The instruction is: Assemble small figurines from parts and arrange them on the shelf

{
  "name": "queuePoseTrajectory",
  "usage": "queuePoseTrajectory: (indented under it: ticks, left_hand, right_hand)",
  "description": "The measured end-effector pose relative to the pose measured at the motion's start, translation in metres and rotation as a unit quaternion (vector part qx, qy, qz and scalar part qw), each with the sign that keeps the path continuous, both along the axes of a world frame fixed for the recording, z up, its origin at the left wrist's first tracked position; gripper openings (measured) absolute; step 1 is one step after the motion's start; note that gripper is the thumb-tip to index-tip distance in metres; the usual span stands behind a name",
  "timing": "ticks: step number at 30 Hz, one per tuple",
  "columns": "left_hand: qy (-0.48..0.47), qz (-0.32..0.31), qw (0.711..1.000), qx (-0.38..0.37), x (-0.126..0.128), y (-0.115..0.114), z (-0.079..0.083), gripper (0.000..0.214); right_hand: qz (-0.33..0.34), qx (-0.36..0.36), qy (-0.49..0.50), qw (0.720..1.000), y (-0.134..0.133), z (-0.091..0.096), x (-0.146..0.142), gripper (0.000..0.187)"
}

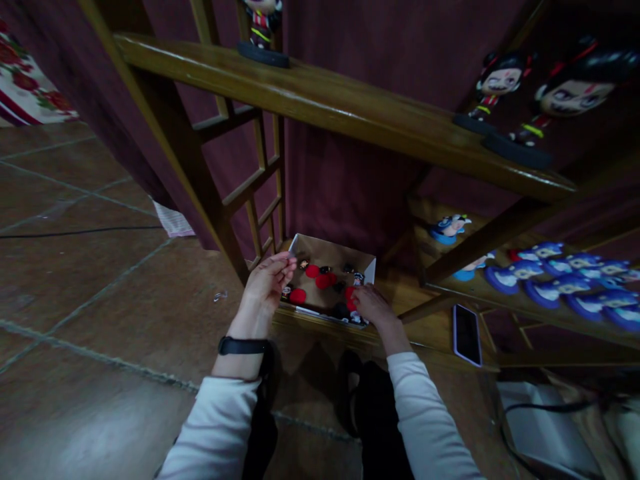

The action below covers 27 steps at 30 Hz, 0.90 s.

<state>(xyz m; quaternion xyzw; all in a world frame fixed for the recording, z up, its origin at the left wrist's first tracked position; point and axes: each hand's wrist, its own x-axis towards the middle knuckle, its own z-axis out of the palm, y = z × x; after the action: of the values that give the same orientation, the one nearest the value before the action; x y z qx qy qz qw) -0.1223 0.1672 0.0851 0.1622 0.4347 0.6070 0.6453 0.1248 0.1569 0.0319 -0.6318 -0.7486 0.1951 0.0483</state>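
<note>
A shallow cardboard box (345,252) with white outer sides sits on the low wooden shelf, holding several small figurines with red or black round bases. My right hand (373,305) reaches over its right side, fingers closed at a figurine with a red base (351,298); the fingertips are partly hidden. At the box's left edge is my left hand (267,283), raised, with thumb and fingers pressed together; whatever may be between them is too small to make out. Another red-based figurine (298,296) lies in the box close to this hand.
Overhead, a wooden shelf bar (320,100) carries black-haired figurines (493,83). Blue and white figurines (555,273) crowd the shelf at right. A phone (467,335) lies on the low ledge. A wooden lattice (257,180) stands left of the box, and a cable (540,407) runs at lower right.
</note>
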Motion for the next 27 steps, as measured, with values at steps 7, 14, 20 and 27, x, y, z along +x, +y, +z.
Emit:
queuePoseTrajectory:
  ticks: [7,14,20,27]
  left_hand:
    - [0.003,-0.013,1.000,0.002,0.003,0.000,-0.002,0.020]
    - [-0.004,-0.016,1.000,0.000,0.005,-0.002,-0.001,0.022]
    - [-0.008,-0.017,1.000,-0.003,0.002,-0.001,0.000,0.020]
    - [-0.016,-0.019,1.000,-0.006,-0.001,-0.001,-0.001,0.021]
  right_hand:
    - [-0.046,-0.003,0.105,0.993,0.014,-0.009,0.004,0.020]
    - [-0.088,0.043,0.217,0.971,0.028,-0.020,0.000,0.024]
    - [-0.023,-0.037,0.120,0.992,0.015,-0.022,-0.003,0.016]
    - [0.031,-0.045,-0.050,0.997,0.000,-0.024,-0.024,0.034]
